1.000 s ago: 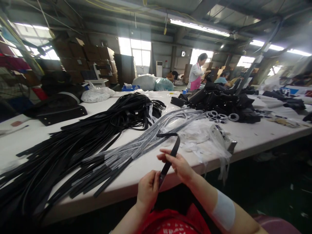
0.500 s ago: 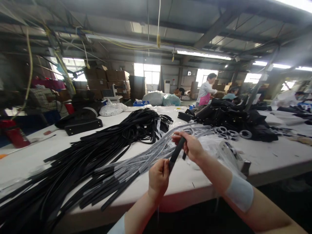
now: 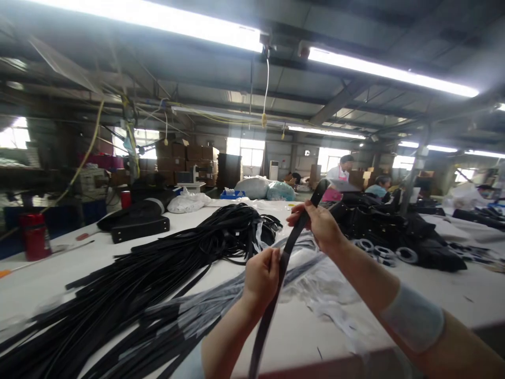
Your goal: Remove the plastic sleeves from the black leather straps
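Note:
A long black strap (image 3: 292,239) runs up between both my hands, raised above the white table (image 3: 434,295). My left hand (image 3: 262,275) is closed round the strap lower down. My right hand (image 3: 319,223) is closed on it higher up, near its top end, which bends over to the right. Below my left hand the strap hangs down out of the picture. A big heap of black straps (image 3: 150,273) lies on the table to the left. Beside it lie straps in clear plastic sleeves (image 3: 221,295).
Loose clear wrappers (image 3: 331,295) lie under my hands. Black bags (image 3: 386,226) and tape rolls (image 3: 406,255) are at the right, a black bag (image 3: 136,221) at the back left. A person in white (image 3: 339,173) stands at the far end. A red extinguisher (image 3: 34,234) stands left.
Both hands have risen and moved apart along the strap, the right hand sliding up to its top end. The camera has tilted upward, showing more ceiling.

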`<action>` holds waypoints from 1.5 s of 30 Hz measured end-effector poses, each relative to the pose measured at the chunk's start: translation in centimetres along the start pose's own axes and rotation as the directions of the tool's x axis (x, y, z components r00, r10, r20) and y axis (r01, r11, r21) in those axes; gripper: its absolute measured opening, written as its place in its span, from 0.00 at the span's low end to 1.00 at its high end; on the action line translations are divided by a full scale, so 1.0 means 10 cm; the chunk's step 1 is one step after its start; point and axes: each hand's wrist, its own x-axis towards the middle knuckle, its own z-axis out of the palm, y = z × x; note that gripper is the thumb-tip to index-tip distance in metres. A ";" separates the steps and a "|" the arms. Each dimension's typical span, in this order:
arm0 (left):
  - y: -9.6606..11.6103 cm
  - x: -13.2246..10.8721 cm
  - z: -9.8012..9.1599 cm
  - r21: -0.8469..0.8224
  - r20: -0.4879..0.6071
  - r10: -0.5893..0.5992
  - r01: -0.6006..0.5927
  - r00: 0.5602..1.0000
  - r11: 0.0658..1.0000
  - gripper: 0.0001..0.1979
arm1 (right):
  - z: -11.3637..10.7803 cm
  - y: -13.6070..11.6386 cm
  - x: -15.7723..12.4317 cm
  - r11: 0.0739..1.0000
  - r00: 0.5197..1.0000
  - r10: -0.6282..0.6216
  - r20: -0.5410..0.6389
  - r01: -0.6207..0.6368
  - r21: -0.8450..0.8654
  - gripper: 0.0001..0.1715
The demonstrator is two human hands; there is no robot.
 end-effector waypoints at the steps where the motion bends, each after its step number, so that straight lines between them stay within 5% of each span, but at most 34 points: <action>1: 0.02 0.05 0.00 -0.010 0.018 -0.007 0.007 1.000 1.000 0.23 | -0.03 -0.10 0.07 0.999 1.000 0.026 0.014 -0.025 -0.034 0.29; 4: 0.11 0.26 0.01 -0.108 0.057 -0.054 0.059 0.997 0.992 0.24 | -0.03 -0.21 0.17 0.984 0.990 0.129 0.064 -0.120 -0.133 0.29; 10: 0.30 0.68 0.05 -0.232 -0.028 -0.007 0.000 1.000 0.973 0.18 | 0.19 0.08 0.05 0.990 0.974 0.071 0.215 -0.041 -0.137 0.28; 14: 0.31 0.57 0.14 -0.076 -0.063 0.012 -0.017 0.998 0.997 0.19 | 0.18 -0.16 0.15 0.996 0.991 0.081 0.105 -0.079 -0.030 0.18; 18: 0.25 0.37 0.19 0.007 -0.031 0.052 -0.051 0.998 0.999 0.22 | 0.11 -0.49 0.24 1.000 1.000 0.022 0.022 -0.021 -0.003 0.20; 25: 0.31 0.56 -0.04 -0.267 -0.140 0.015 -0.053 0.990 0.962 0.17 | 0.22 -0.10 -0.06 0.988 0.951 0.143 0.274 -0.123 -0.088 0.19; 33: 0.29 0.46 0.02 -0.177 -0.155 0.007 -0.034 0.988 0.984 0.18 | 0.11 -0.08 -0.02 0.990 0.963 0.120 0.239 -0.098 -0.103 0.17; 41: 0.24 0.46 0.01 -0.200 -0.157 -0.012 -0.021 0.987 0.979 0.17 | 0.12 0.11 -0.10 0.913 0.954 -0.086 0.286 0.191 -0.361 0.21; 45: 0.19 0.46 0.02 -0.334 -0.072 -0.138 0.107 0.988 0.937 0.21 | 0.11 0.14 -0.15 0.845 0.935 -0.136 0.326 0.281 -0.454 0.18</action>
